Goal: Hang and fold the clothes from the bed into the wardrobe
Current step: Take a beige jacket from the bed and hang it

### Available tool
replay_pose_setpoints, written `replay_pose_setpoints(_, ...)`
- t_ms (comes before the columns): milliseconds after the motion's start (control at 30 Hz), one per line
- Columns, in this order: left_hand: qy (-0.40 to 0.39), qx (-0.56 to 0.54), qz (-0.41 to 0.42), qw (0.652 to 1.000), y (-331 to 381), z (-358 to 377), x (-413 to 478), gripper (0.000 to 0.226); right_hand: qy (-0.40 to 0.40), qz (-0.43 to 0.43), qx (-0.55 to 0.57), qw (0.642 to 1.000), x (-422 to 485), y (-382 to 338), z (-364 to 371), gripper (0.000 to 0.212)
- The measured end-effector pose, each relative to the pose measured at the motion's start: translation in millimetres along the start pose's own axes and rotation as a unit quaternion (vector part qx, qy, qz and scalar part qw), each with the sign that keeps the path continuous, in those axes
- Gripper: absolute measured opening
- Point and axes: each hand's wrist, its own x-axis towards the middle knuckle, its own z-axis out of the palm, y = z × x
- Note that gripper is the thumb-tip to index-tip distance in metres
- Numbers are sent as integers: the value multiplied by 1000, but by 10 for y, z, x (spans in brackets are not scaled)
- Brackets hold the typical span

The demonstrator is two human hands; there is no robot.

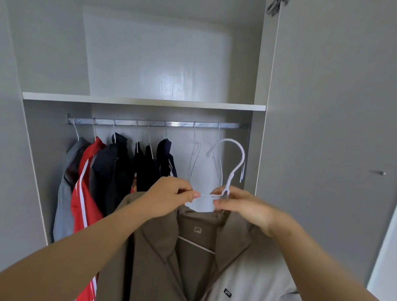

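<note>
In the head view, the left hand (171,193) and the right hand (243,206) pinch the white hanger (231,175) near its neck. The brown jacket (158,252) hangs below at 6 o'clock. I think it is best to keep it level and lift the hook toward 12 o'clock, over the rail (157,124).

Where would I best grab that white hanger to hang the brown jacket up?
Probably the neck of the white hanger, just under the hook, coming from below as the right hand does: the hook stands upright and must stay free for the rail, and the brown jacket hangs beneath.
</note>
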Motion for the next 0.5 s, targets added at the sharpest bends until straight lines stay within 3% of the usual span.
replay_pose_setpoints(100, -11, 2, 26, 1000, 81, 95, 61, 21, 7, 5, -20, 1000, -26, -21, 7, 21)
replay_pose_setpoints(233, -26, -25, 33, 999, 94, 232, 109, 8, 53, 19, 82, 995, -70, 113, -55, 33)
replay_pose_setpoints(500, 123, -28, -137, 983, -351, 243, 212, 13, 125, 152, 80, 977, 30, 423, -66, 20)
